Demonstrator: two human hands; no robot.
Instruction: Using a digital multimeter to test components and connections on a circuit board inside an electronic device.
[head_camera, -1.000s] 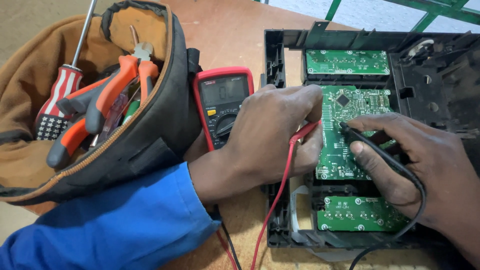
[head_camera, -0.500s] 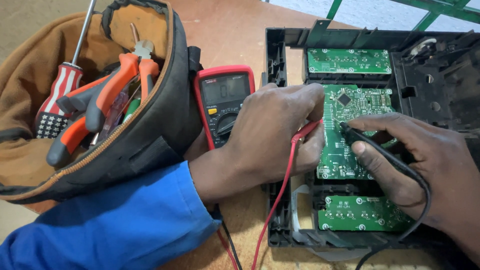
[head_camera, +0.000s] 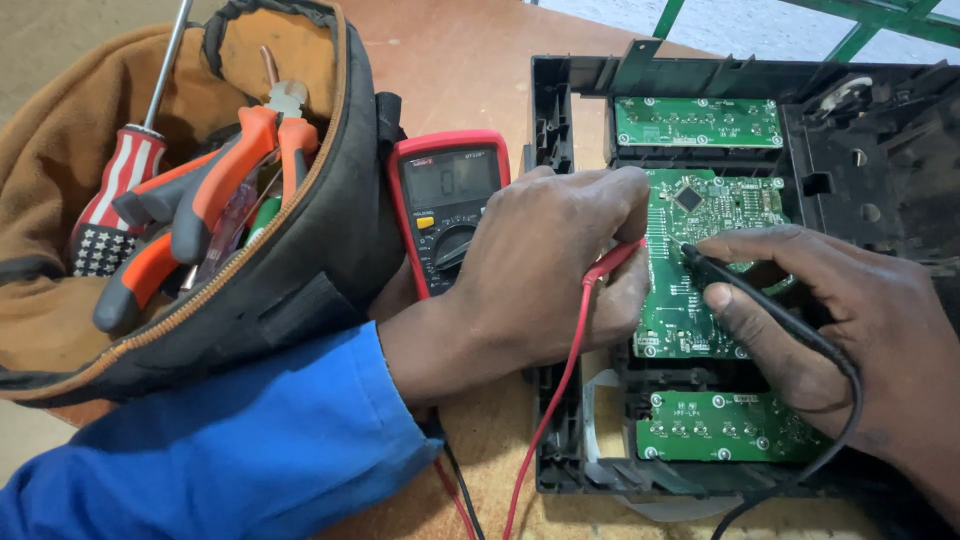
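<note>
Left grip (head_camera: 545, 265) pinched on red probe (head_camera: 612, 262), right grip (head_camera: 820, 320) pinched pen-like on black probe (head_camera: 760, 300), both tips aimed at middle green circuit board (head_camera: 700, 290) for steady contact. Multimeter (head_camera: 447, 205) flat on bench (head_camera: 460, 70), display upward for reading.

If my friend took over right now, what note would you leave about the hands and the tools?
Left hand: pinches the red probe at the left edge of the middle green circuit board.
Right hand: holds the black probe, tip on that same board.
The red multimeter lies by the tool bag; its reading is too small to tell.
Done: both probes placed. Left: cannot tell.
</note>
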